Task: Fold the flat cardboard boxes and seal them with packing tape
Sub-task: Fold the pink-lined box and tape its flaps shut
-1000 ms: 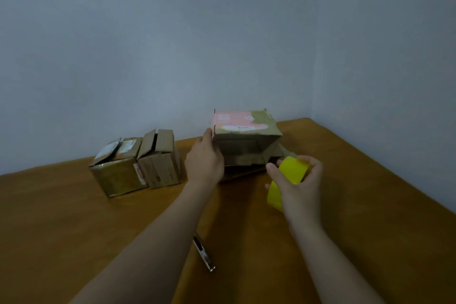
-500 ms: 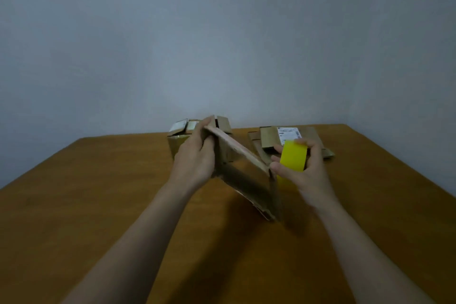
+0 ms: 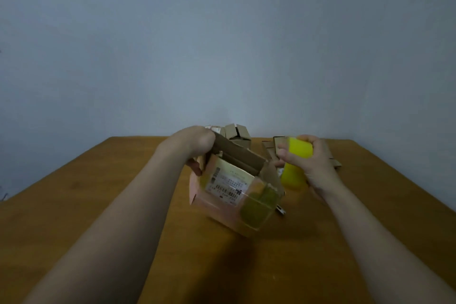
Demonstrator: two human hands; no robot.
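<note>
Left hand (image 3: 195, 142) grips tilted box (image 3: 234, 192); right hand (image 3: 313, 163) clutches tape roll (image 3: 296, 163).

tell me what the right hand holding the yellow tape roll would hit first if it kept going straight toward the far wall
Probably the flattened brown cardboard pieces lying just beyond the right hand and its yellow tape roll; depth is unclear.

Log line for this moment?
left hand: holds labelled cardboard box, flap open | right hand: grips yellow tape roll | seal: not started
</note>
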